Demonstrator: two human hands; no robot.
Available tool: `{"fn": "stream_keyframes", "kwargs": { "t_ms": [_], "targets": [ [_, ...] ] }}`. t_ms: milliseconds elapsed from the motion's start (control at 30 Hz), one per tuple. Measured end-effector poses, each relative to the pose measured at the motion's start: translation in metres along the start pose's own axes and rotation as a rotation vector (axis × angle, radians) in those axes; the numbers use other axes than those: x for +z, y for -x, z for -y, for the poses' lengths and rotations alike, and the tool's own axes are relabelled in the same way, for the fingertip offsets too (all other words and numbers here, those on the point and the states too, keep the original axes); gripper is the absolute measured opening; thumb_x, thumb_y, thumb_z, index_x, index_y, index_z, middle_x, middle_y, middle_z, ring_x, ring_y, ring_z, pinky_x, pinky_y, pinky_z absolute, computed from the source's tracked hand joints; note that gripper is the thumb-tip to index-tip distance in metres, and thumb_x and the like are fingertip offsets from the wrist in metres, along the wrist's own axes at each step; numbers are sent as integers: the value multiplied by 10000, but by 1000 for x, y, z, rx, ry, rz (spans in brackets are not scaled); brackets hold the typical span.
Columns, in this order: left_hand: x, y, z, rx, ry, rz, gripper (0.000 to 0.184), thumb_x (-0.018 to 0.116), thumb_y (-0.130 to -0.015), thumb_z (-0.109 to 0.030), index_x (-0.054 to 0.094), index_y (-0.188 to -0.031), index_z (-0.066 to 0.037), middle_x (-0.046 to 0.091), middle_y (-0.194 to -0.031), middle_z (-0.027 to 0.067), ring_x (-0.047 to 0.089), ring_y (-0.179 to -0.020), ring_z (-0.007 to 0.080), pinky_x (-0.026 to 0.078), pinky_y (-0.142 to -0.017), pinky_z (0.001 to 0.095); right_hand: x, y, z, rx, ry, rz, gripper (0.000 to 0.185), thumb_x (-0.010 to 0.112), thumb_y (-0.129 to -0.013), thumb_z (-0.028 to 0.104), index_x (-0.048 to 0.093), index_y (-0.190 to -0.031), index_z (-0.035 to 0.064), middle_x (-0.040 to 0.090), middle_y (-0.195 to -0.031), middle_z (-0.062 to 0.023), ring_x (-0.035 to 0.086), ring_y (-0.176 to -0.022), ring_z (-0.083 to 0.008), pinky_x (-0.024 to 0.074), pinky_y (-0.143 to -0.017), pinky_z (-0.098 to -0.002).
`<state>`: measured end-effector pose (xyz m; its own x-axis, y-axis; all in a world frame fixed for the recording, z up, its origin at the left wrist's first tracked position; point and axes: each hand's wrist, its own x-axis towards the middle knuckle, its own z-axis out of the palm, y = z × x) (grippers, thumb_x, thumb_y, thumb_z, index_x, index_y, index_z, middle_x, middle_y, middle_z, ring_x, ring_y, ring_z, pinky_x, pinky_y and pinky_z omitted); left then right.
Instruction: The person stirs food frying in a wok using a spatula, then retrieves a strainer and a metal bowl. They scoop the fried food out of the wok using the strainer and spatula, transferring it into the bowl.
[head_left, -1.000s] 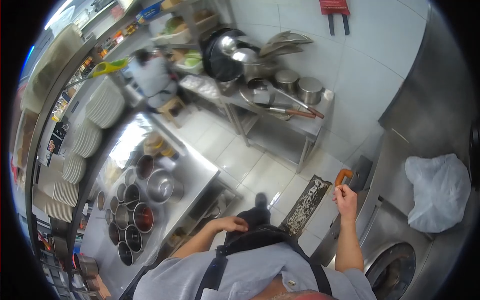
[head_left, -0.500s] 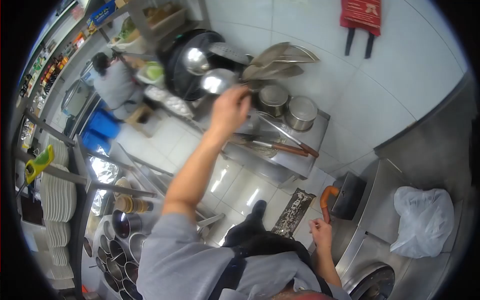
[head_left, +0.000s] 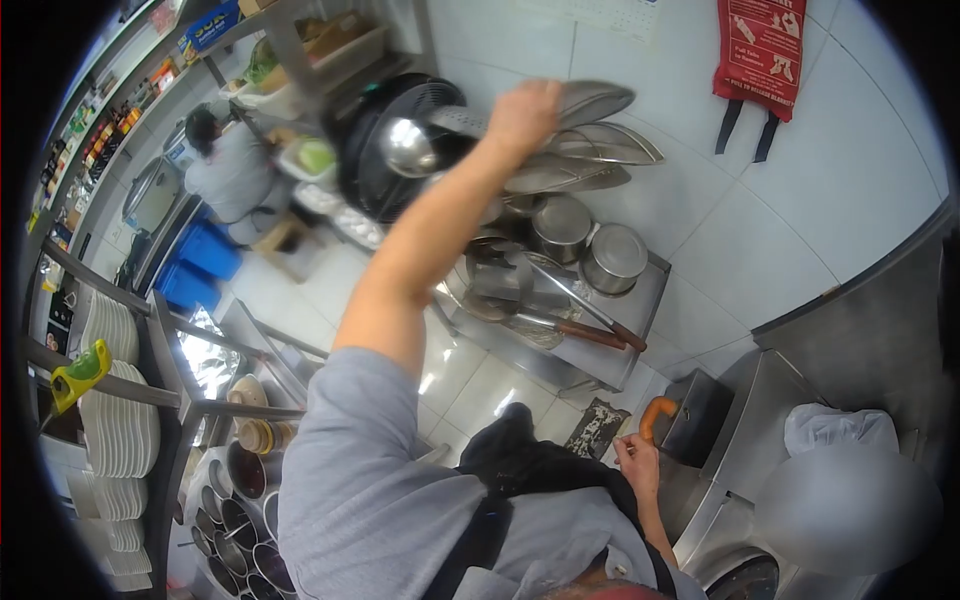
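Note:
My left hand [head_left: 525, 118] is stretched out toward the wall, fingers closed at the near end of a shiny oval metal dish [head_left: 597, 102]. Similar oval metal pieces [head_left: 610, 142] lean in a stack just below it. Steel pots [head_left: 562, 225] and long-handled pans with brown handles [head_left: 590, 333] stand on the metal shelf under my forearm. A round metal bowl or ladle [head_left: 410, 147] and dark round pans [head_left: 370, 190] are left of the hand. Low by my side, my right hand [head_left: 637, 462] has curled fingers near an orange pipe [head_left: 655, 415]; what they hold, if anything, is hidden.
Racks with stacked white plates [head_left: 125, 430] and metal containers [head_left: 235, 520] line the left. Another person [head_left: 235, 175] sits farther back, near blue bins [head_left: 200, 265]. A steel counter with a plastic bag [head_left: 835, 428] is at the right. A red pouch [head_left: 760, 60] hangs on the wall.
My left hand has moved up and right, from beside the round metal bowls to the oval dishes. One dish now sits higher, apart from the stack. My right hand has barely moved.

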<state>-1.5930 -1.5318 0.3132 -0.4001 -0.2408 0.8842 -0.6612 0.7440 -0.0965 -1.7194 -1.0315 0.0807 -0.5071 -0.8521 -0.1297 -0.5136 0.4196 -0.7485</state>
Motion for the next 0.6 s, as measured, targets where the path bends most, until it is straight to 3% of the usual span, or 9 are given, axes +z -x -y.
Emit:
{"fn": "stream_keyframes", "kwargs": {
  "t_ms": [67, 133, 200, 300, 467, 533, 600],
  "targets": [
    [-13, -37, 8, -14, -59, -14, 126, 531, -741, -95, 531, -867, -98, 600, -745, 100, 619, -706, 294, 516, -583, 401, 5, 2, 5, 76, -34, 51, 229, 648, -810, 219, 617, -771, -4, 617, -621, -127, 607, -551, -208, 456, -537, -321],
    [-37, -73, 18, 66, -47, -184, 108, 552, -752, -87, 555, -859, -68, 601, -721, 114, 607, -646, 268, 503, -551, 362, 5, 4, 9, 93, -83, 72, 228, 647, -809, 215, 615, -778, -9, 615, -624, -136, 610, -556, -223, 454, -540, -328],
    [-77, -102, 24, 72, 73, -311, 122, 597, -825, -150, 540, -902, -74, 616, -747, 162, 599, -649, 361, 483, -560, 419, -1, 8, 28, 141, -51, 90, 229, 648, -803, 211, 611, -777, -14, 616, -634, -150, 615, -565, -259, 459, -550, -348],
    [-131, -137, 43, 76, 94, -443, 73, 568, -833, -119, 542, -836, -50, 585, -666, 183, 589, -630, 363, 459, -548, 437, 3, 9, 12, -27, 58, 15, 232, 649, -796, 205, 605, -775, -22, 616, -648, -169, 619, -586, -294, 464, -560, -359],
    [-210, -157, 70, -115, 47, -562, 101, 570, -836, -127, 555, -821, -28, 573, -648, 176, 572, -591, 354, 419, -535, 415, 6, 2, 0, -12, -7, 39, 226, 650, -791, 200, 605, -750, -17, 618, -658, -175, 624, -618, -310, 468, -574, -364],
    [-229, -158, 86, -38, 64, -662, 117, 569, -840, -136, 562, -798, -27, 571, -636, 171, 571, -581, 341, 421, -536, 407, 6, -4, 3, -49, -65, -9, 219, 653, -789, 198, 610, -756, -14, 617, -643, -163, 620, -593, -289, 469, -571, -357],
    [-251, -152, 92, -182, -71, -680, 119, 577, -839, -131, 563, -796, -21, 588, -633, 152, 590, -577, 295, 437, -540, 380, 1, -13, 16, -108, -74, -55, 203, 654, -787, 189, 617, -775, -10, 621, -665, -154, 620, -604, -268, 467, -570, -351]
  ]
}}
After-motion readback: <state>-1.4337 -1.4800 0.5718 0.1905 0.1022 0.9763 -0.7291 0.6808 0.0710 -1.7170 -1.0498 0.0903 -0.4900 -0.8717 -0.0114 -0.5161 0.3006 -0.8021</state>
